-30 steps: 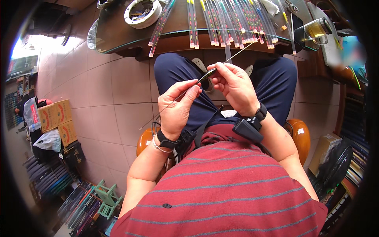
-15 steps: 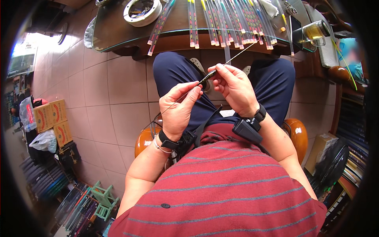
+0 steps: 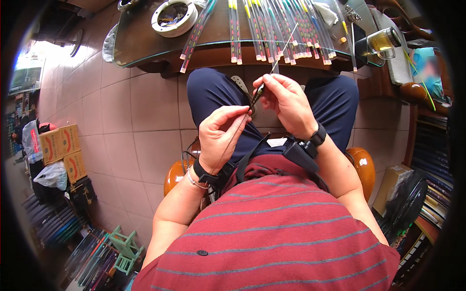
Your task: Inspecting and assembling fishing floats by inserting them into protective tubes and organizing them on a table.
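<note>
Over my lap, a slim dark fishing float (image 3: 257,96) is held slantwise between both hands. Its patterned body shows between my fingertips, and its thin pale tip reaches up towards the table. My left hand (image 3: 219,137) pinches the lower end with thumb and forefinger, the thin stem running down along the palm. Higher up, my right hand (image 3: 291,105) has thumb and forefinger closed on the upper end of the body, its other fingers curled beneath. Several clear tubes (image 3: 235,36) with pink end caps lie on the table just beyond my knees.
The glass-topped table (image 3: 138,41) bears a round white ashtray (image 3: 160,26) and a glass mug (image 3: 383,41) of yellowish drink. Wooden chair arms (image 3: 361,169) flank me. Cardboard boxes (image 3: 58,144) and a small green stool (image 3: 125,247) stand on the left.
The float has swung to a steeper slant, its tip now pointing further up. My right hand has shifted slightly, and both hands keep their pinch. The whole view has shifted a little.
</note>
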Demonstrator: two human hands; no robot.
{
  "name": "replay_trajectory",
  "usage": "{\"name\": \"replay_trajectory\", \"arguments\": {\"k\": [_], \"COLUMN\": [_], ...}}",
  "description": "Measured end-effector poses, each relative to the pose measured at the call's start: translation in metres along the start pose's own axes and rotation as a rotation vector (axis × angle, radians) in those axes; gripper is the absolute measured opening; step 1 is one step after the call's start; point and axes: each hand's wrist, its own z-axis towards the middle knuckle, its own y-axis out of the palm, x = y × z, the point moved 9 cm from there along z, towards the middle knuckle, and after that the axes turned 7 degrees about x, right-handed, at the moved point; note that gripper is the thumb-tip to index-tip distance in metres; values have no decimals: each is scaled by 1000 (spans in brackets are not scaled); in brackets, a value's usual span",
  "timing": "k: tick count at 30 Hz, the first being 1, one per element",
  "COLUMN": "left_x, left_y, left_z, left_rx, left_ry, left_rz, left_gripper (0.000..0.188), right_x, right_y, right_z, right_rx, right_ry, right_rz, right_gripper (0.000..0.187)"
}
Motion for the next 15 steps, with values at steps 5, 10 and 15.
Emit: {"name": "replay_trajectory", "arguments": {"k": [5,10,15], "left_x": [-20,-22,-14], "left_y": [-8,-10,-6], "left_z": [8,8,9], "left_rx": [3,-8,-83], "left_ry": [-233,-425,-456], "left_rz": [-256,-534,-493], "left_gripper": [22,34,29], "right_x": [-39,-42,-22], "right_y": [21,32,58], "right_z": [21,39,48], "right_rx": [-93,-128,-241], "right_ry": [-114,-100,-19], "right_rz": [-109,-188,-299], "right_gripper": [25,26,26]}}
